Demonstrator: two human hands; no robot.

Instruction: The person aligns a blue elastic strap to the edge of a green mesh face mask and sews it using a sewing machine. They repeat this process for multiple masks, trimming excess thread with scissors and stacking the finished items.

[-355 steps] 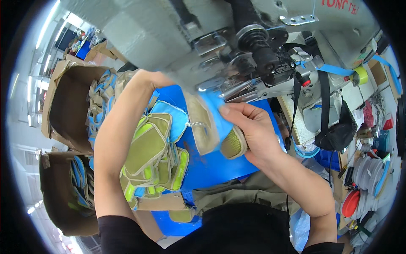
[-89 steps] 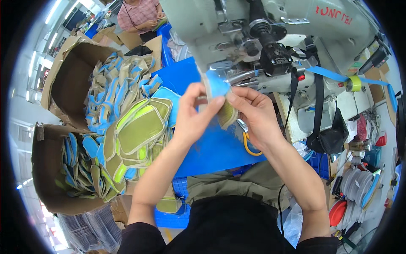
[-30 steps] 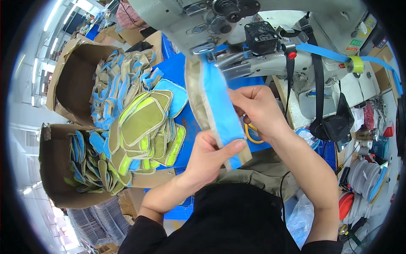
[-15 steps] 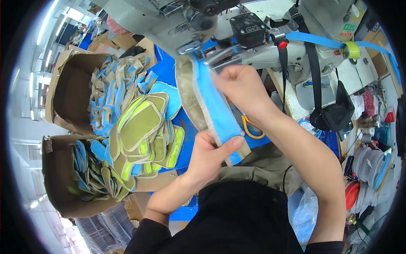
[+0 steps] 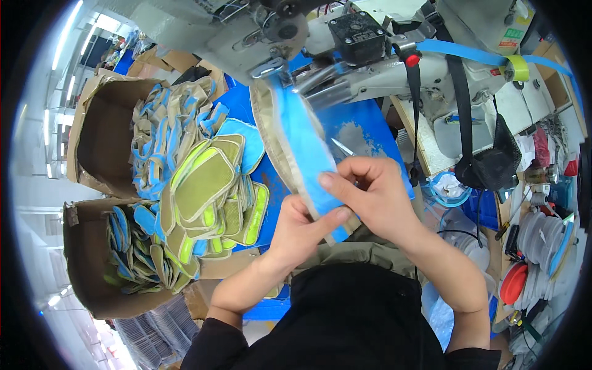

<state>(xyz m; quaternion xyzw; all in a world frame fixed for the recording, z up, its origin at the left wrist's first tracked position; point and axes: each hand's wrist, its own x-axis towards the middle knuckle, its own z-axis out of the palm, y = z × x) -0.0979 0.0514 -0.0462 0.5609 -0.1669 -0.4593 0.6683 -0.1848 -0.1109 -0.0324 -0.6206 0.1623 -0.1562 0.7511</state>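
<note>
A long fabric strip, blue with khaki edging (image 5: 302,145), runs from under the head of a grey sewing machine (image 5: 271,46) toward me. My left hand (image 5: 302,231) pinches its near end, thumb on top. Beside it, my right hand (image 5: 370,191) grips the strip's right edge between thumb and fingers. The upper end lies beneath the machine's presser area, where the metal parts hide it. Behind my right hand, the pointed tip of scissors (image 5: 343,147) shows on the blue table (image 5: 364,126); their handles are hidden.
Khaki and lime-green fabric pads (image 5: 206,185) are heaped at left, next to two cardboard boxes (image 5: 92,259) of sewn pieces. Blue binding tape (image 5: 462,57) feeds in from the right past a black mesh pouch (image 5: 490,157). Clear reels (image 5: 533,240) stand at far right.
My right hand has slid down the strip, from near the machine to beside my left hand. The scissors' orange handle, visible before, is now covered. My left hand stays nearly in place.
</note>
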